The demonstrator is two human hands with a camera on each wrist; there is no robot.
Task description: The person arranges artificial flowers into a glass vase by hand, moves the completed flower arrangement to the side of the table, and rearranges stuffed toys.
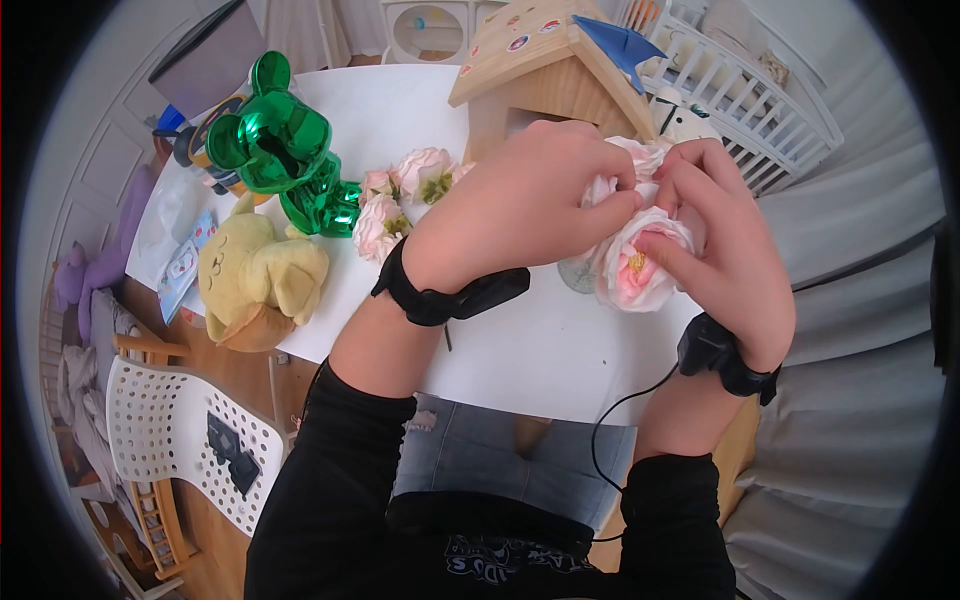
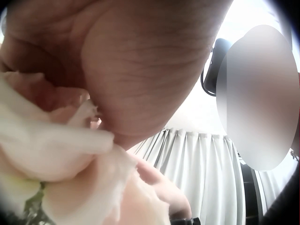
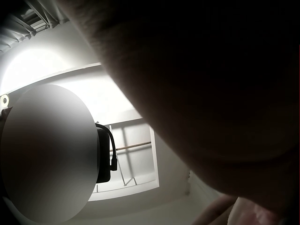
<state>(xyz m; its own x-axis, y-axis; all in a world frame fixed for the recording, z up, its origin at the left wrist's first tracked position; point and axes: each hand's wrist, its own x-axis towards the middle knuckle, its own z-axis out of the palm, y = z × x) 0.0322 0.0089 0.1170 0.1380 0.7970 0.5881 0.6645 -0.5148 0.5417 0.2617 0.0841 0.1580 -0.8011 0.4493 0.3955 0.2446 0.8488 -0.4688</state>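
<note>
One broad white counter point(image 1: 505, 368) carries nearly everything near the person, who works over its front edge. At its back stands a pale wooden house with a stickered pitched roof point(image 1: 555, 85), just behind the hands and partly screened by them. To the left, a shiny metallic-green bear-shaped figure point(image 1: 275, 140) and a soft yellow plush animal point(image 1: 250, 272) sit well apart from both hands, perhaps so neither gets knocked.

The bare left hand point(image 1: 520, 200) comes in from one side, its thumb and fingers curled in a pinch at the petals; the bare right hand point(image 1: 735, 250) comes from the other, fingers bent behind a bloom, thumb pressed on its face. That pairing probably steadies the soft heads — though the hands hide much of the contact. Between them sit the pale pink ruffled flowers point(image 1: 630, 287), over a clear glass-like vessel point(image 1: 576, 276) that seems to prop them up; the stems are out of sight. More loose pink flowers point(image 1: 378, 230) lie beside the left wrist, apparently kept within reach. Thinnest of all, a black cable point(image 1: 594, 440) loops beside the right forearm, where it might snag.
</note>
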